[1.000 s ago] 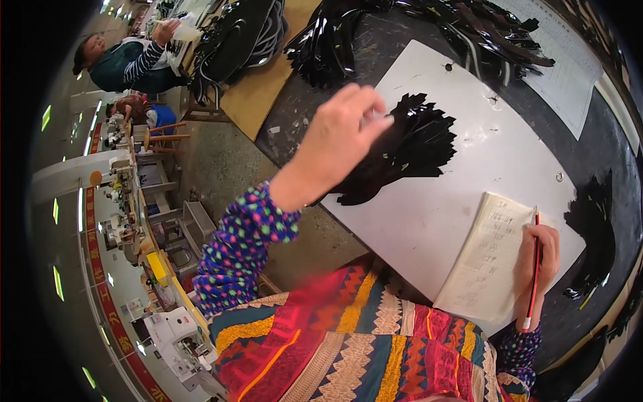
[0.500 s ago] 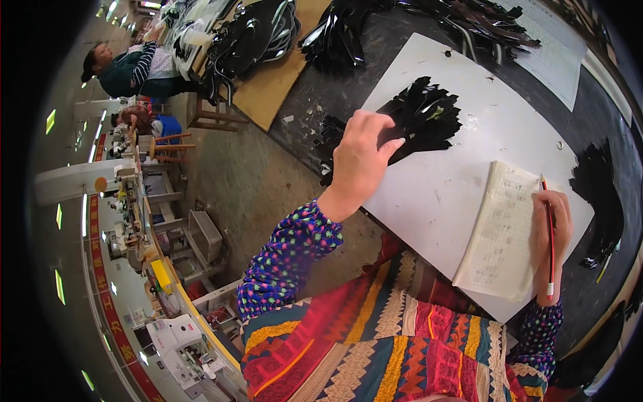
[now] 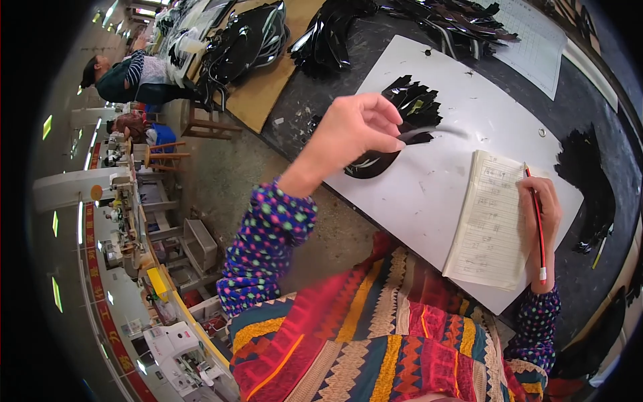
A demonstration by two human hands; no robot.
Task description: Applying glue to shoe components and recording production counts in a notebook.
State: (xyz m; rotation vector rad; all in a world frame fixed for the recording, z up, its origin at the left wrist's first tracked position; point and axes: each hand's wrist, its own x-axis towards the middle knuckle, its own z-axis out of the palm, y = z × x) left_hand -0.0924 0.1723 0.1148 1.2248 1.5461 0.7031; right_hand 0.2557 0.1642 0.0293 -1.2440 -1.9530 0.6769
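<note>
My left hand (image 3: 355,130) is raised over the white board (image 3: 435,187), thumb and forefinger pinched on a glossy black strip (image 3: 375,165). The strip curves below the fingers, and its other end looks blurred. Just beyond lies a fanned bundle of black strips (image 3: 414,104), partly hidden by that hand. My right hand (image 3: 541,204) is closed round a red-and-black pencil (image 3: 538,224), tip pointing away from me. It rests at the right edge of an open notebook (image 3: 485,224) with handwritten lines.
More black strips (image 3: 589,187) lie right of the board, and further bundles (image 3: 328,37) are at the back. A printed sheet (image 3: 529,43) lies at the far right. Sewing machines (image 3: 177,355) line the left side. Another person (image 3: 124,80) is at the far left.
My left hand has lifted and moved slightly left, drawing a black strip away from the bundle. My right hand still holds the pencil by the notebook. The whole view has shifted a little.
</note>
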